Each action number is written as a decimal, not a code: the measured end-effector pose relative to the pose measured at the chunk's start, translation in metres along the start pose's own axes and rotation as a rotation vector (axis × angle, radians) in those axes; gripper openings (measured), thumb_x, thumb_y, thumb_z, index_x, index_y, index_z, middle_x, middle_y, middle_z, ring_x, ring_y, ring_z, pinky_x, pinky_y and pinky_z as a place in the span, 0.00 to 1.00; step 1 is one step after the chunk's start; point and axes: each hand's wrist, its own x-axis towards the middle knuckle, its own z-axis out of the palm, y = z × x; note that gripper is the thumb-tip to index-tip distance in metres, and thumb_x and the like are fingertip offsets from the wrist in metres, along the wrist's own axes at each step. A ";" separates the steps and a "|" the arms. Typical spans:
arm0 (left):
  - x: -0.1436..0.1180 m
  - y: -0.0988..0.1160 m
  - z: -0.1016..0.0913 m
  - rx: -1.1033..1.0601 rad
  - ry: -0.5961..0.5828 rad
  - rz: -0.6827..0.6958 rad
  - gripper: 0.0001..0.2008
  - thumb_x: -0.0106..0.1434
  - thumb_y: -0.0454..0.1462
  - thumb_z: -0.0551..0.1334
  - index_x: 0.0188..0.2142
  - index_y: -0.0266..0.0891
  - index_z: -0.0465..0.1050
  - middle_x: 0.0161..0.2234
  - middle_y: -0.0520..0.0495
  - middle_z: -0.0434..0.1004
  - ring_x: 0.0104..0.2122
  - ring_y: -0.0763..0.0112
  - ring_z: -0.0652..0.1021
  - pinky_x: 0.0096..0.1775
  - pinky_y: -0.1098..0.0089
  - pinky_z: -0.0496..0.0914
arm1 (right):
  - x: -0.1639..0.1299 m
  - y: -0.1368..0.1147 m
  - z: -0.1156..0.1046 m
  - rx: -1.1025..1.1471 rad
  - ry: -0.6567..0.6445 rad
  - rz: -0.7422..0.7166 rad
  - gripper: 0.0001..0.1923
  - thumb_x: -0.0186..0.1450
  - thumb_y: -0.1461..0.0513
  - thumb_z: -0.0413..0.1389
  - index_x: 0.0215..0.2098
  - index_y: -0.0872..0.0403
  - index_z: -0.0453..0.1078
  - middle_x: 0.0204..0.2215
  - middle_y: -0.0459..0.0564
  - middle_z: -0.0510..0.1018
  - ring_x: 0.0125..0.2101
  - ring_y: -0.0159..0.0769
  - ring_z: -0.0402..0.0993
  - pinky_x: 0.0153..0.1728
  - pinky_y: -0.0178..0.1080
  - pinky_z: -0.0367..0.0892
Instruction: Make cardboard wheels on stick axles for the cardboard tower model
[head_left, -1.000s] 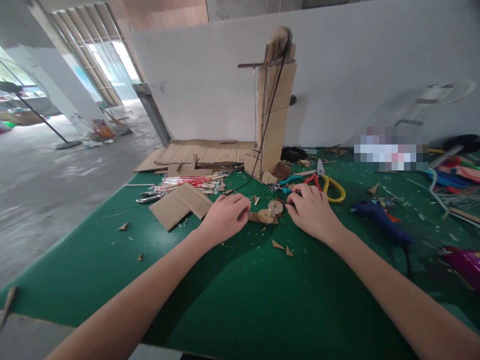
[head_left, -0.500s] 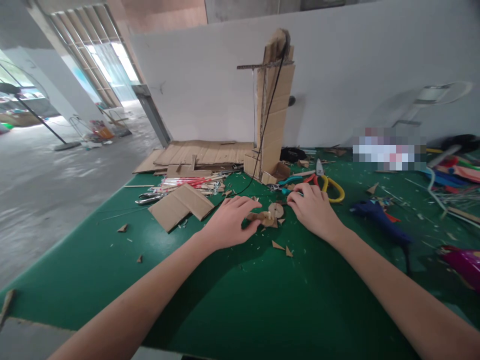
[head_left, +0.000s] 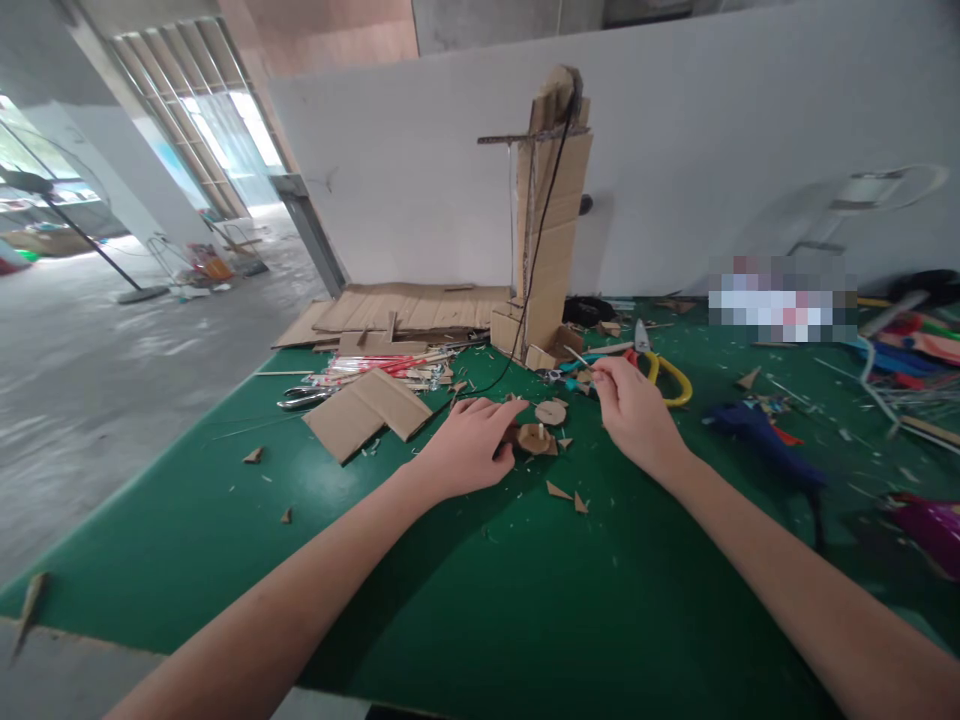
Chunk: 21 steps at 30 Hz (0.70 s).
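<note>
- Farthest left on the green table [head_left: 187, 540], a folded piece of cardboard [head_left: 367, 408] lies flat with metal pliers [head_left: 300, 398] and a bundle of red-and-white sticks [head_left: 375, 364] just behind it, all near the left hand, seemingly so they are close to grab.
- Next, the left hand [head_left: 466, 450] rests palm down on the table, its fingers loosely stretched out and touching a small cardboard piece with a short peg [head_left: 535, 438]; it grips nothing, and looks to be steadying that piece so it does not slide.
- Just behind that piece a cardboard disc [head_left: 551, 411] lies flat, apart from it.
- Behind these, a tall cardboard tower [head_left: 551, 230] stands upright against the white wall, a black wire [head_left: 541, 230] running down its face.
- Then the right hand [head_left: 634, 412] is lifted slightly, thumb and forefinger pinched on a thin stick [head_left: 579, 357] pointing up and left, other fingers curled.
- Yellow-handled scissors [head_left: 660, 372] lie just behind it, and a blue glue gun [head_left: 757, 432] lies on its side to the right.
</note>
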 end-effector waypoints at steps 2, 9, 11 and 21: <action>0.000 -0.001 0.000 0.006 0.003 -0.001 0.27 0.57 0.35 0.53 0.57 0.39 0.56 0.46 0.43 0.73 0.48 0.57 0.70 0.49 0.56 0.63 | -0.001 -0.004 -0.002 0.010 -0.052 -0.009 0.11 0.68 0.60 0.42 0.41 0.54 0.64 0.34 0.54 0.75 0.32 0.40 0.71 0.29 0.38 0.62; -0.002 -0.001 -0.004 -0.007 0.012 0.010 0.27 0.57 0.35 0.53 0.57 0.38 0.56 0.46 0.42 0.73 0.48 0.57 0.70 0.50 0.55 0.62 | -0.002 -0.012 -0.001 0.217 -0.052 0.082 0.11 0.67 0.57 0.45 0.35 0.53 0.66 0.25 0.48 0.72 0.22 0.33 0.66 0.24 0.36 0.61; -0.002 -0.002 -0.004 -0.019 0.008 0.004 0.28 0.56 0.33 0.53 0.58 0.39 0.55 0.46 0.43 0.73 0.49 0.57 0.70 0.50 0.55 0.62 | 0.000 -0.013 -0.004 0.348 -0.035 0.154 0.11 0.66 0.55 0.47 0.36 0.53 0.65 0.22 0.45 0.68 0.19 0.31 0.63 0.20 0.35 0.60; 0.004 -0.013 -0.004 -0.181 0.120 -0.042 0.22 0.59 0.26 0.48 0.52 0.40 0.61 0.46 0.44 0.72 0.47 0.63 0.71 0.48 0.58 0.66 | 0.004 -0.035 -0.050 0.031 0.256 -0.069 0.10 0.66 0.60 0.48 0.44 0.50 0.66 0.33 0.54 0.74 0.31 0.40 0.71 0.30 0.42 0.66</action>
